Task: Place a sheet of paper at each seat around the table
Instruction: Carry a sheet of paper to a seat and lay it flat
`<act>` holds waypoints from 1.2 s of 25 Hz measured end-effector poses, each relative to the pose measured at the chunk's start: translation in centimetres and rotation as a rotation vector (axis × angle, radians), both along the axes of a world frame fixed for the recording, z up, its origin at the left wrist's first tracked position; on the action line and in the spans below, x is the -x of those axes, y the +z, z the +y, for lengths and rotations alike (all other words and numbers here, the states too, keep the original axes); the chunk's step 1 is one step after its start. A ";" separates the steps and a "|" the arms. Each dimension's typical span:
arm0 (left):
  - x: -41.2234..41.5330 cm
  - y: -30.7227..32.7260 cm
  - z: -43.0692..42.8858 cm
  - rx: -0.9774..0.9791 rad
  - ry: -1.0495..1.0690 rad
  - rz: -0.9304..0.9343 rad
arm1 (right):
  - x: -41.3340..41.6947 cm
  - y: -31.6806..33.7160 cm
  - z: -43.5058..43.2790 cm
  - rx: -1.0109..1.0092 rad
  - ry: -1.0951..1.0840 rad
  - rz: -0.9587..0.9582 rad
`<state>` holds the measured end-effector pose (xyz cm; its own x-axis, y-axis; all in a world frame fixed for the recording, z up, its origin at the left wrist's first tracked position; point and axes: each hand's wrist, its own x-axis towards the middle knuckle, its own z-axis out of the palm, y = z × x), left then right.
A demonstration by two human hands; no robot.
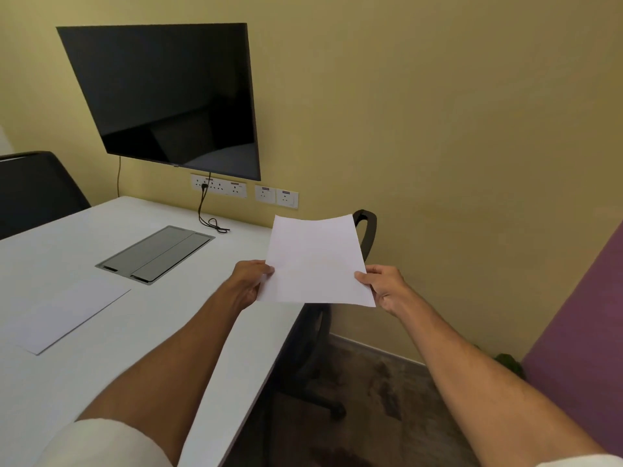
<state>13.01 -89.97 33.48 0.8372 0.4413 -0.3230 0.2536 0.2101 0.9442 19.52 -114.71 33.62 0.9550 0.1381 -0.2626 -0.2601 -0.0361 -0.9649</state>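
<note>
Two sheets are being recorded. One sheet of paper (318, 261) is being held in the air by both hands, over the right-hand edge of the white tabletop (175, 332) and in front of a black chair (365, 230) that is tucked in at that side. The sheet's left edge is being pinched by the left hand (249, 281), thumb on top; its lower right corner is being gripped by the right hand (384, 288). The sheet is being kept clear of the surface, bowed slightly.

A second sheet (67, 318) is lying flat on the tabletop near the left edge, well apart from the held one. A grey cable hatch (155, 254) is set flush into the surface between the two. A black cord (209, 220) is trailing onto the tabletop from the wall sockets (219, 190).

A dark screen (161, 96) is mounted on the yellow wall (438, 129), above the sockets. A second black chair back (37, 190) is showing at the far left. A purple panel (586, 348) is bordering the right. Mottled brown floor (387, 399) is visible beyond the table edge.
</note>
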 end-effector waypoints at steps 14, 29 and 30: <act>-14.8 -1.3 4.3 0.083 0.241 -0.026 | -21.1 -0.7 6.8 -0.004 0.220 0.001; -20.9 -9.5 14.5 0.189 0.514 0.114 | -35.7 -7.0 22.6 0.272 0.661 0.041; -20.8 -10.4 14.7 0.204 0.547 0.126 | -36.3 -7.7 23.7 0.294 0.719 0.045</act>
<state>33.85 -75.24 23.12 0.4553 0.7164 -0.5286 0.1644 0.5159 0.8407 55.83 -91.02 25.88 0.6448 0.6380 -0.4209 -0.1146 -0.4638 -0.8785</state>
